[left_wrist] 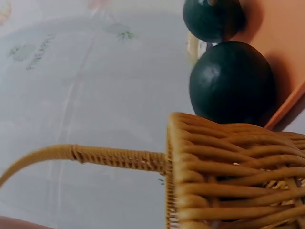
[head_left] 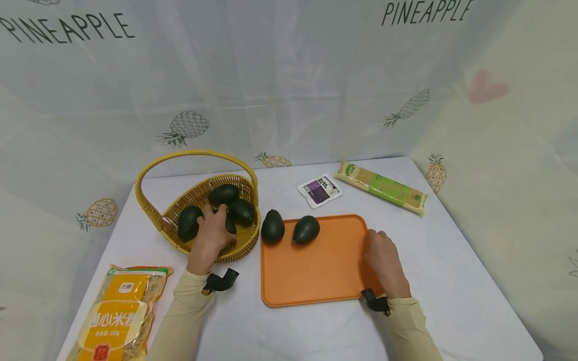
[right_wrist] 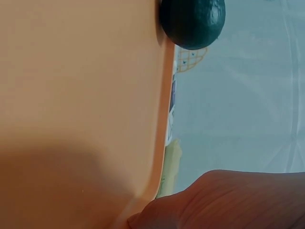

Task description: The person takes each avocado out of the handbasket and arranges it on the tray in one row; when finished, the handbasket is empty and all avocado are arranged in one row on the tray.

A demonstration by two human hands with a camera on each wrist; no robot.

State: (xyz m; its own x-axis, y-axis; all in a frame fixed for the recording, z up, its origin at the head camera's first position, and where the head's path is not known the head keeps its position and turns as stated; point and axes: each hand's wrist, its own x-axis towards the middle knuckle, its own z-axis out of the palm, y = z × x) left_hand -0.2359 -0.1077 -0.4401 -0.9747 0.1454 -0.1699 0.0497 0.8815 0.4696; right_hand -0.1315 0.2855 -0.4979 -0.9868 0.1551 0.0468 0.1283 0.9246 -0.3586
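Note:
In the head view my left hand (head_left: pixel 211 231) reaches into a yellow wicker basket (head_left: pixel 246 248) with a tall handle. Its fingers and thumb curl round a dark green avocado (head_left: pixel 231 224), mostly hidden beneath the hand. Other avocados lie around it: one at the back (head_left: pixel 223 194), one at the right (head_left: pixel 241 211), one at the left (head_left: pixel 188 223). Two more, a pear-shaped avocado (head_left: pixel 273 227) and a rounder avocado (head_left: pixel 306 230), sit at the back left of an orange tray (head_left: pixel 311 276). My right hand (head_left: pixel 386 263) grips the tray's right edge; its thumb (right_wrist: pixel 167 210) shows at the rim.
Behind the tray lie a small white and purple packet (head_left: pixel 319 190) and a long noodle pack (head_left: pixel 381 187). A yellow bag of rice noodles (head_left: pixel 119 316) is at the front left. A pineapple-print cloth (head_left: pixel 289 90) hangs behind the white table (head_left: pixel 451 281).

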